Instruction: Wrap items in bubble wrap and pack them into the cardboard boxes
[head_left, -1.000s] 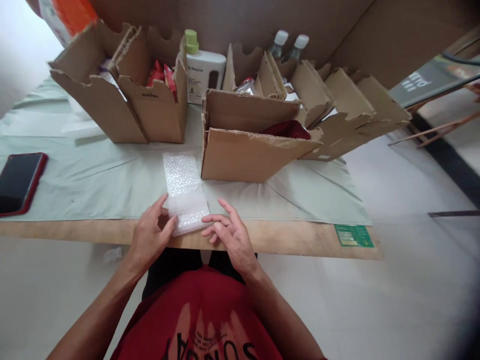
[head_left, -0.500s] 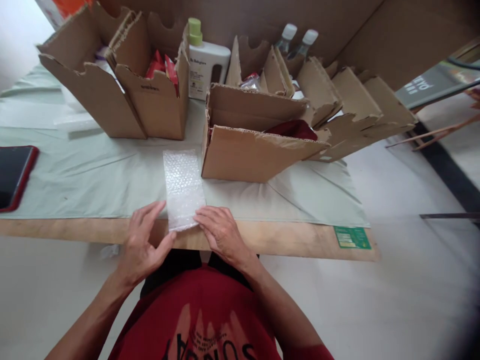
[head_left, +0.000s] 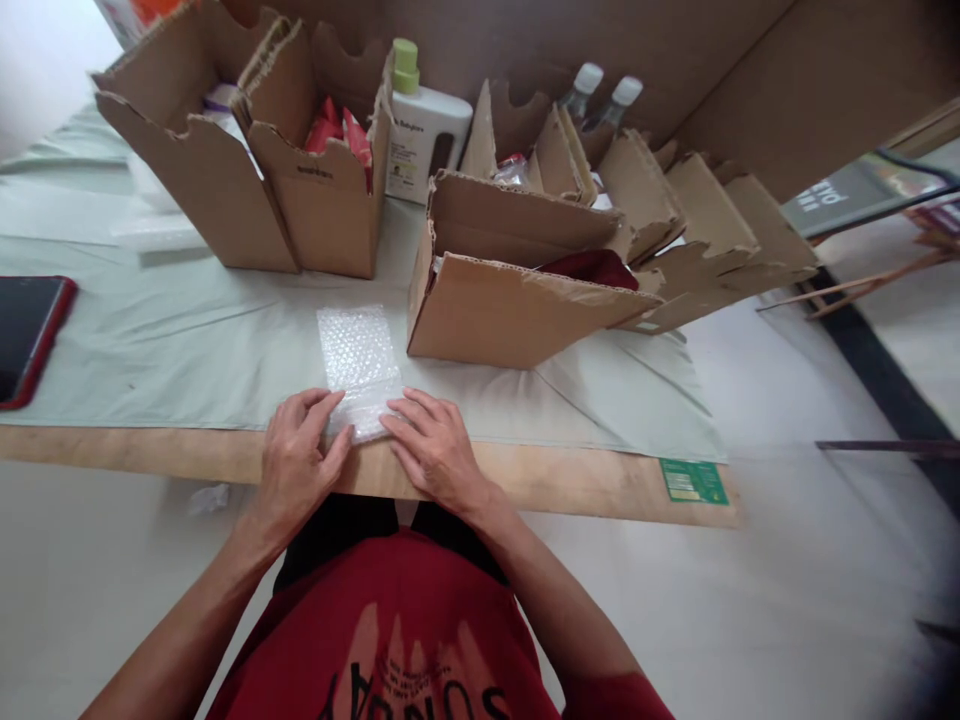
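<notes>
A piece of clear bubble wrap (head_left: 358, 345) lies flat at the table's front edge, partly on the cloth and partly on bare wood. Its near end looks doubled over, with a crease running across it. My left hand (head_left: 300, 445) has its curved fingers and thumb on the left side of that near end. On the opposite side, my right hand (head_left: 435, 445) holds the near right corner under its fingertips. Just behind the sheet and to its right stands an open cardboard box (head_left: 495, 310) with dark red cloth inside.
Two tall cardboard bins (head_left: 330, 215) stand at the back left, beside a white bottle (head_left: 420, 130) with a green cap. More cardboard bins (head_left: 709, 210) line the back right. A red-edged phone (head_left: 30, 335) lies far left; a green card (head_left: 694, 482) sits on the right front edge.
My left hand has come in from the left onto the bubble wrap. The near end has been folded over, so the sheet looks shorter. My right hand stays at its right side.
</notes>
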